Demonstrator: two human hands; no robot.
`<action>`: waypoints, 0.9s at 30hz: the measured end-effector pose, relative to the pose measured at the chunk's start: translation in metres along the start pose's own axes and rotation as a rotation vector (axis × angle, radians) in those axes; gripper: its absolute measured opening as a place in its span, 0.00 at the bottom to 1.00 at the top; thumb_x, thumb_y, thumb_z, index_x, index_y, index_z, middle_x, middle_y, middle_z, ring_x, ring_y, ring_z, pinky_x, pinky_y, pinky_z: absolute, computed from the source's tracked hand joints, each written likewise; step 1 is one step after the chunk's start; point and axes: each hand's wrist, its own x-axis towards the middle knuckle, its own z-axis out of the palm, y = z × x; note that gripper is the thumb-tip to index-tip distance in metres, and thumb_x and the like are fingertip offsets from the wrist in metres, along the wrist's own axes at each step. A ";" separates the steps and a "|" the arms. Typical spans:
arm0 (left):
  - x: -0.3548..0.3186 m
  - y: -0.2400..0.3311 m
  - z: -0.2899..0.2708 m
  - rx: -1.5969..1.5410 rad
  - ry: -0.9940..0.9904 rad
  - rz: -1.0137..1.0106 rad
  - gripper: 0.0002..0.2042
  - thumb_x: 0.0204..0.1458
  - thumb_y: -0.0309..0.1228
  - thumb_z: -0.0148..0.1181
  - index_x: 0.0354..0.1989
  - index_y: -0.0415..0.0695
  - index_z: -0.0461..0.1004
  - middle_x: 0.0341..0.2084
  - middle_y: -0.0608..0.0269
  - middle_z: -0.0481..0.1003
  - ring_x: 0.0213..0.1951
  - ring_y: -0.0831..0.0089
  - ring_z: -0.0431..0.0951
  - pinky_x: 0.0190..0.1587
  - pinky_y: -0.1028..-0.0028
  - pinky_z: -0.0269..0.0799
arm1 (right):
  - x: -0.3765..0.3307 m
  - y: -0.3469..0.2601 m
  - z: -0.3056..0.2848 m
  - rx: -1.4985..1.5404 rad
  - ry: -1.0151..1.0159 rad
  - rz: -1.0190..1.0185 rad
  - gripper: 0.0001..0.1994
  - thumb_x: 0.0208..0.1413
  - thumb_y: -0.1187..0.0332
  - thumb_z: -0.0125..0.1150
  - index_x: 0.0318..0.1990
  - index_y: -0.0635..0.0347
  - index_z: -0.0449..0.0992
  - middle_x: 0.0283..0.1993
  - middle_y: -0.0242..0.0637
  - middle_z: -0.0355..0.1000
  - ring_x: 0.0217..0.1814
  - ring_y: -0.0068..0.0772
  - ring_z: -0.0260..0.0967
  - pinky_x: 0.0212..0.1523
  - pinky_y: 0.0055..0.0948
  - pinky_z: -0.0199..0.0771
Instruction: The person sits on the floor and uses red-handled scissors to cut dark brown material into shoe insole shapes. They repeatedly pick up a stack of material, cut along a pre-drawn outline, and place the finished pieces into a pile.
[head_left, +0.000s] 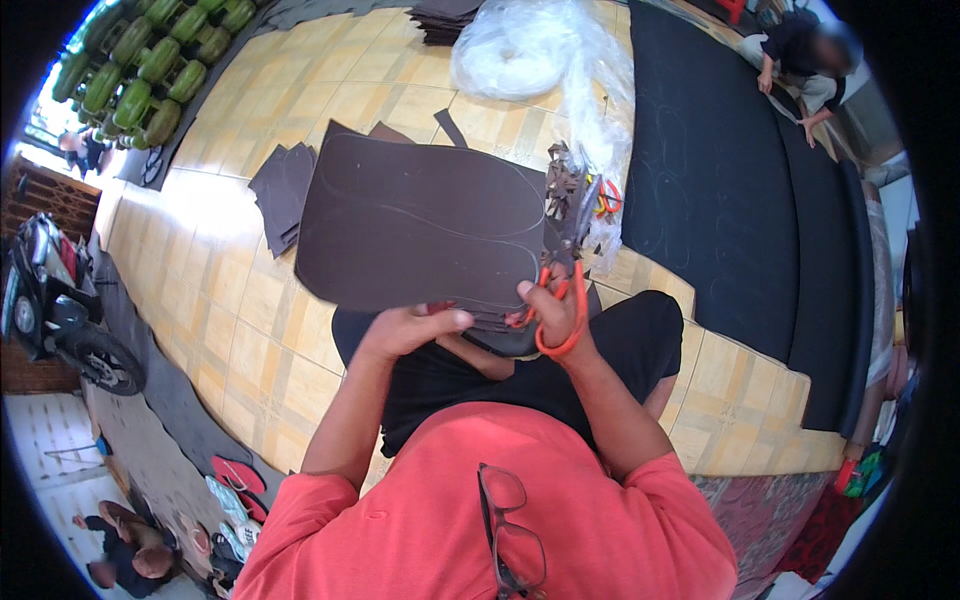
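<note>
A dark brown sheet with pale sole-shaped outlines drawn on it lies in front of my crossed legs. My left hand grips its near edge, thumb on top and fingers underneath. At the sheet's near right corner, my right hand is closed round the orange handles of a pair of scissors, its thumb by the sheet. The blades point away from me, beside a heap of brown offcuts. A second pair of scissors with red and yellow handles rests right of that heap. Cut brown pieces lie stacked to the left.
Clear plastic wrap and a stack of brown sheets sit at the far side. A long black sheet covers the floor on the right, where another person crouches. Green gas cylinders and a motorcycle stand at left.
</note>
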 end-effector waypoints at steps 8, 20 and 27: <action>0.017 0.034 0.028 -0.706 0.471 0.046 0.19 0.57 0.24 0.59 0.57 0.41 0.65 0.51 0.58 0.70 0.53 0.66 0.72 0.56 0.64 0.71 | -0.010 0.004 0.014 -0.345 0.045 -0.284 0.14 0.65 0.60 0.49 0.39 0.64 0.69 0.27 0.31 0.66 0.24 0.19 0.65 0.26 0.20 0.69; 0.010 0.033 0.024 -0.646 0.460 0.056 0.19 0.56 0.22 0.57 0.57 0.42 0.66 0.51 0.59 0.70 0.54 0.66 0.71 0.58 0.64 0.69 | -0.004 0.001 0.010 -0.664 0.065 -0.526 0.14 0.60 0.63 0.58 0.37 0.67 0.67 0.32 0.48 0.69 0.31 0.46 0.70 0.33 0.36 0.69; 0.009 0.034 0.020 -0.648 0.454 0.061 0.20 0.56 0.21 0.57 0.57 0.41 0.66 0.51 0.58 0.70 0.54 0.65 0.71 0.58 0.63 0.69 | -0.005 -0.001 0.003 -0.681 0.024 -0.479 0.15 0.64 0.58 0.49 0.33 0.63 0.68 0.22 0.34 0.63 0.23 0.25 0.61 0.26 0.27 0.62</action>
